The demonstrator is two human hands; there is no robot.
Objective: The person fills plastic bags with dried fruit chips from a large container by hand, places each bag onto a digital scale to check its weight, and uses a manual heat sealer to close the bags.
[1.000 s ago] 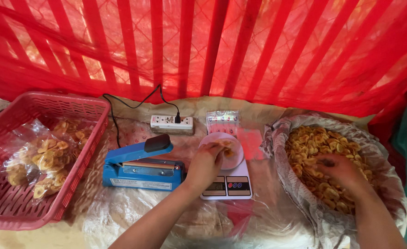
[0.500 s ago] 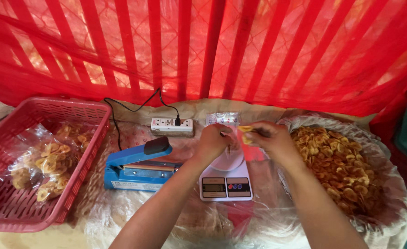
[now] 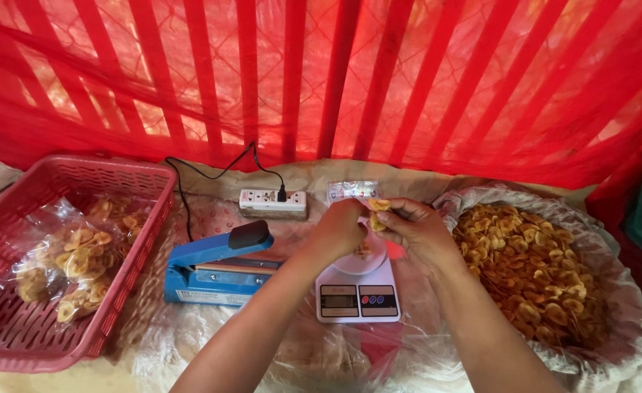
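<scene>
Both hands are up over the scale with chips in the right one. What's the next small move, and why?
Probably let the chips in the right hand drop into the clear bag that the left hand holds over the scale. The right hand's grip already pinches a few chips at the bag's mouth, directly above the scale's round pan, so releasing there looks like the shortest step.

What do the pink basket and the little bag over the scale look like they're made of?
The pink basket looks like moulded plastic: even colour and a regular lattice of slots. The small bag, held by the left hand and right hand, seems to be thin clear plastic film, see-through and glossy.
</scene>
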